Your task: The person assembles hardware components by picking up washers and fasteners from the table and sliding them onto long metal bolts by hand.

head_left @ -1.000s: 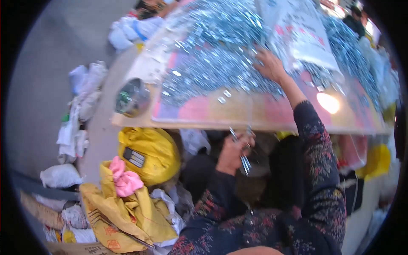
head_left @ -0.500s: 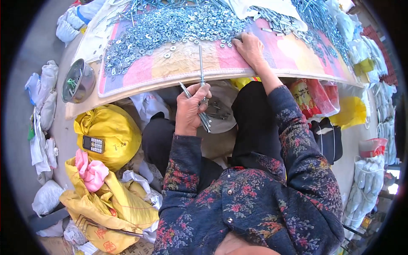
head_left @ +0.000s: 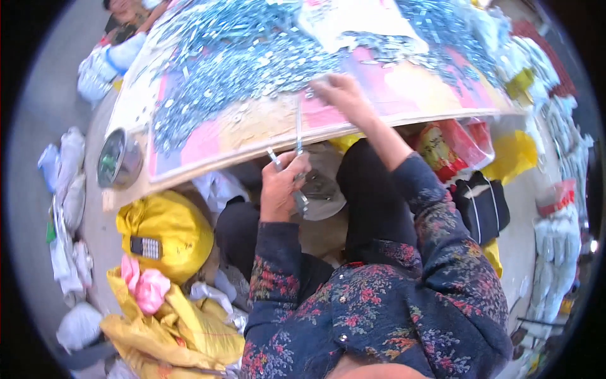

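Slim silvery metal rods are clamped in the fingers of the left hand by the near edge of the table, one straight and upright, the others slanting. A small bright piece shows at the blurred right hand; I cannot tell whether its fingers grip it.

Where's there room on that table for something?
On the striped pink cloth, between the small silvery metal pieces and the wooden table's front edge; also right of the right hand. Farther back, metal and a white plastic sack crowd it.

Right hand blurred — grip unclear; washers smeared.
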The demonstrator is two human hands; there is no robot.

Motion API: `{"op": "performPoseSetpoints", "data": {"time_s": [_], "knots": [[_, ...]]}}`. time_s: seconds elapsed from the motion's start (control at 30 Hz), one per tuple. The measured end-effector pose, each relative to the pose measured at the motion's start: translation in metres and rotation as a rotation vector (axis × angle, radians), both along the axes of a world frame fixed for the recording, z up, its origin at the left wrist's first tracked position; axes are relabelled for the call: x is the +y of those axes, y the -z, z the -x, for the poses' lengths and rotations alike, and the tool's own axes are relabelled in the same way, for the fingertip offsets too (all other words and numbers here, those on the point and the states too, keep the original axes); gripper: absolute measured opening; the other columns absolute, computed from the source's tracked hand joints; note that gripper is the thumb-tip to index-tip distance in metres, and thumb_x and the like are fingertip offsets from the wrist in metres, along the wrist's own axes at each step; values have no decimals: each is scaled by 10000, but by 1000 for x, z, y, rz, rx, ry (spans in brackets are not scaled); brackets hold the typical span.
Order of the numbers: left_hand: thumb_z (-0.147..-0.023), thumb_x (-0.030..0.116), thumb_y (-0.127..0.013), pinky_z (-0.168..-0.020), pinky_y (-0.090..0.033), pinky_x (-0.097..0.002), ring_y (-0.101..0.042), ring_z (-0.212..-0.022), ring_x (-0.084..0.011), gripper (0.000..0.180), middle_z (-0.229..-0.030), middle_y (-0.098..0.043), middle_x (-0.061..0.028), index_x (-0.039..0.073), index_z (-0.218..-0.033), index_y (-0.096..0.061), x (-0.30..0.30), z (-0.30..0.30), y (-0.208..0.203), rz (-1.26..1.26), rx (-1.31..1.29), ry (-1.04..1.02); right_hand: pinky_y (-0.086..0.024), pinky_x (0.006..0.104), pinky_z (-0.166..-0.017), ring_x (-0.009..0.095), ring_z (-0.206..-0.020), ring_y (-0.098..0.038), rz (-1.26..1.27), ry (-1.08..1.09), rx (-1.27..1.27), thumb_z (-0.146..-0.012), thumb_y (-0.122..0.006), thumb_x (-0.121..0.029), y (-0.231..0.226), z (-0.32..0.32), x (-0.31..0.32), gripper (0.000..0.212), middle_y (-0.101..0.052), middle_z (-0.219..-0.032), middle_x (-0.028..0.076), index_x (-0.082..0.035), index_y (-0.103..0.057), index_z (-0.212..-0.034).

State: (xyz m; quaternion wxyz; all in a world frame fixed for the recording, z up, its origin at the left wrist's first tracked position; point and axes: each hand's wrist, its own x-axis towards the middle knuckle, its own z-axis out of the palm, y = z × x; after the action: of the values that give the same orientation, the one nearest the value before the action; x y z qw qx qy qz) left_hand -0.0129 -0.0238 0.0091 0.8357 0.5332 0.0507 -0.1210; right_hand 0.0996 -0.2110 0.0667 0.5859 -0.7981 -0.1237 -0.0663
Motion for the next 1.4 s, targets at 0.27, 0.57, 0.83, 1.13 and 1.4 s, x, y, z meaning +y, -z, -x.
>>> {"op": "performPoseSetpoints", "data": {"time_s": [0.27, 0.57, 0.83, 1.13, 1.4], "knots": [[-828, 108, -679, -421, -308, -180, -465, -534, -42, 135, -700, -578, -12, -10, -880, -639, 9, 18, 14, 50, -4, 47, -492, 313, -759, 198, -824, -633, 241, -262, 131, -851, -627, -443, -16, 18, 11, 516, -661, -873, 126, 47, -649, -1007], [-879, 93, -583, -533, -407, -202, -555, -736, -61, 137, -914, -578, -11, -7, -939, -654, 22, 19, 6, 7, -88, -77, -473, 333, -611, 150, -707, -595, 197, -313, -147, -811, -683, -229, 23, 52, 57, 247, -630, -761, 89, 14, -652, -835], [-812, 40, -675, -525, -389, -198, -508, -614, -33, 99, -729, -628, -5, -36, -874, -660, 12, 29, 11, -241, -430, -164, -313, 427, -1092, 350, -1288, -415, -848, -505, 449, -970, -312, -535, 0, 43, 91, 735, -419, -1365, 281, 93, -366, -1348], [-786, 32, -685, -535, -386, -199, -483, -583, -45, 104, -688, -607, -2, -44, -839, -639, 40, 33, 6, -176, -341, -491, -204, 452, -1142, 363, -1356, -313, -744, -516, 208, -914, -97, -679, -7, 62, 93, 910, -361, -1419, 265, 63, -293, -1403], [-783, 35, -664, -574, -421, -224, -518, -631, -60, 94, -739, -614, 7, -17, -861, -655, 62, 21, 10, -167, -266, -628, -255, 440, -1128, 364, -1329, -355, -879, -798, 400, -917, -161, -678, -13, 89, 104, 903, -351, -1423, 257, 76, -278, -1400]]}}
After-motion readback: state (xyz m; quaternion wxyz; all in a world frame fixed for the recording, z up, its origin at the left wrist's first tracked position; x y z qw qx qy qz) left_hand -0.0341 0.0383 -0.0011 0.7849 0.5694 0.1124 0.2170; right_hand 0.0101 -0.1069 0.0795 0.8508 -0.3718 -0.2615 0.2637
